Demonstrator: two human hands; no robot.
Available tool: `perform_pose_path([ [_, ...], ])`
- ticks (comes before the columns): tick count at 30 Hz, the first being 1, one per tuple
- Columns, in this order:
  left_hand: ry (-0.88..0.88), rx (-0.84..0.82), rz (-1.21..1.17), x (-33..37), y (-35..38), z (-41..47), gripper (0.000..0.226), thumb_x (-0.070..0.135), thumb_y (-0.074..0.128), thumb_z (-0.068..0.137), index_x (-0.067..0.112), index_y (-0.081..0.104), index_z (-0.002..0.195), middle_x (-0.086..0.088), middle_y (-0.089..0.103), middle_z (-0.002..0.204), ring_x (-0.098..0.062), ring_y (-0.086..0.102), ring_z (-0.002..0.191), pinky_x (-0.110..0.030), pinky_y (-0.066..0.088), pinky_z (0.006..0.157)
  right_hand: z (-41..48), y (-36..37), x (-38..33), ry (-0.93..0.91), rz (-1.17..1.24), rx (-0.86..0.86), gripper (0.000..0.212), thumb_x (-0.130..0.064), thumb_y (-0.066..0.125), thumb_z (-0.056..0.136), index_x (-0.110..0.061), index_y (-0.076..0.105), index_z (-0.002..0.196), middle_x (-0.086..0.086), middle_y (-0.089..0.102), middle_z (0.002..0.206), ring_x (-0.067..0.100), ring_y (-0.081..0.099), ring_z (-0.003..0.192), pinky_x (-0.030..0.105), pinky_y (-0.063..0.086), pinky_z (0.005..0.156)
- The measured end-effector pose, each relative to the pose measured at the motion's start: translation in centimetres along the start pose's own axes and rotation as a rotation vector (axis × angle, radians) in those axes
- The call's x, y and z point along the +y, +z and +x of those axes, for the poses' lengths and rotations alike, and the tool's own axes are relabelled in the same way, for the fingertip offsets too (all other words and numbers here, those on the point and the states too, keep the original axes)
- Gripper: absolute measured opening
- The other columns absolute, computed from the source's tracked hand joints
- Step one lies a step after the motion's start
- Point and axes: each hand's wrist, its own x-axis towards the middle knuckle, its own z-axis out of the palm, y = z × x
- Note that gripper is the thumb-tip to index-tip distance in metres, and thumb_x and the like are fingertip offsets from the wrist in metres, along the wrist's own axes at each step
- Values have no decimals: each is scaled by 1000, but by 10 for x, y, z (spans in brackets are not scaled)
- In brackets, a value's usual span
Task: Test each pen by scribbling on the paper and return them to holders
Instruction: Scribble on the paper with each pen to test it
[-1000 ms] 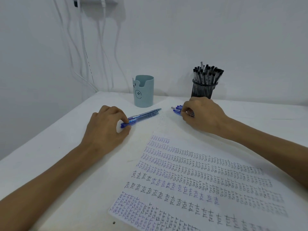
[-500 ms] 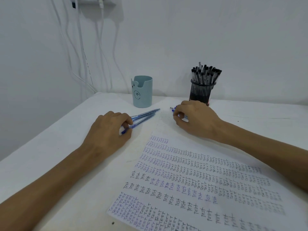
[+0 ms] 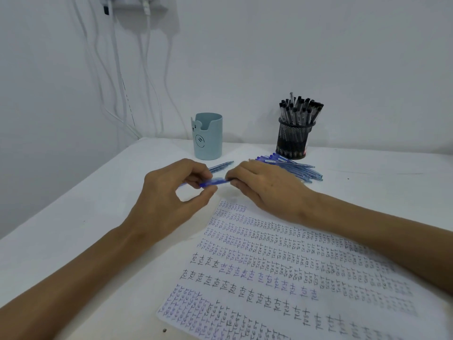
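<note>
Blue translucent plastic pen (image 3: pixel 214 182) is held just in front of the pale teal bear-faced cup holder (image 3: pixel 208 136). One end is pinched by the thumb and fingers of the left hand (image 3: pixel 169 195), and the fingers of the right hand (image 3: pixel 264 185) curl round the other end. The likely risk is that one hand lets go early. The pen could then drop and roll into the heap of blue pens (image 3: pixel 294 168) right of that holder, muddling tested with untested.

The pen (image 3: pixel 215 182) is blurred and partly hidden by left hand (image 3: pixel 166 200) and right hand (image 3: pixel 267 185); the paper (image 3: pixel 269 261) runs off-frame below.
</note>
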Motion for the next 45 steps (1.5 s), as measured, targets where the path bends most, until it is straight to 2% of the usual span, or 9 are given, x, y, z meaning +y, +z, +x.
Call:
perform_pose_path([
  [4, -30, -24, -115, 1, 0, 0, 29, 29, 76, 93, 9, 68, 112, 7, 74, 103, -5, 72, 93, -7, 48, 83, -5, -5, 0, 92, 143, -13, 23, -34, 41, 107, -15, 52, 100, -3, 52, 94, 16, 44, 83, 34, 42, 75],
  [7, -19, -131, -132, -4, 0, -2, 32, 35, 59, 97, 11, 68, 116, 9, 73, 107, -8, 70, 99, -14, 50, 85, -4, -10, 2, 270, 227, -54, 57, -73, 38, 95, -19, 45, 80, -6, 46, 81, 15, 41, 81, 29, 37, 72],
  [9, -6, -235, -103, -8, 0, -3, 30, 37, 57, 98, 16, 70, 116, 13, 72, 111, -9, 69, 104, -22, 52, 88, -3, -10, 2, 323, 265, -21, 68, -78, 37, 90, -13, 43, 71, -3, 44, 71, 14, 38, 71, 30, 32, 66],
  [14, 127, -545, -42, -12, 2, -6, 33, 45, 65, 99, 26, 69, 125, 17, 61, 139, -6, 56, 132, -34, 46, 108, 0, -8, 6, 459, 755, 55, 63, -61, 33, 94, -5, 31, 66, 15, 30, 65, 34, 30, 62, 51, 29, 62],
  [19, 146, -628, -6, -12, 1, -7, 36, 54, 65, 97, 32, 70, 125, 18, 58, 141, 0, 53, 133, -34, 44, 109, 2, -7, 12, 688, 1041, 167, 58, -49, 48, 105, -7, 65, 68, 26, 66, 85, 31, 54, 72, 36, 45, 63],
  [24, 139, -613, 3, -12, 0, -7, 36, 56, 64, 96, 35, 70, 124, 21, 59, 139, 2, 54, 131, -34, 45, 108, -1, -8, 10, 805, 1095, 167, 59, -50, 39, 107, -11, 78, 85, 15, 47, 68, 29, 35, 62, 32, 30, 48],
  [28, 122, -620, -3, -14, 0, -5, 36, 56, 64, 96, 35, 69, 125, 19, 59, 140, 1, 54, 131, -35, 46, 108, -4, -11, 7, 848, 1236, 21, 55, -46, 48, 105, 3, 73, 103, 16, 74, 80, 26, 66, 61, 27, 42, 44],
  [33, 103, -642, -22, -16, 0, -5, 35, 56, 63, 96, 36, 68, 126, 21, 57, 141, 0, 54, 131, -35, 46, 108, -6, -9, 0, 828, 1173, -37, 5, -5, 67, 94, -1, 66, 90, 12, 62, 68, 19, 52, 50, 21, 36, 41],
  [45, 107, -660, -24, -15, 0, -4, 36, 55, 61, 98, 35, 67, 127, 21, 57, 141, 2, 53, 130, -35, 47, 107, -14, -12, -9, 668, 916, -97, 11, -4, 70, 86, -3, 69, 75, 8, 69, 61, 13, 58, 54, 27, 50, 59],
])
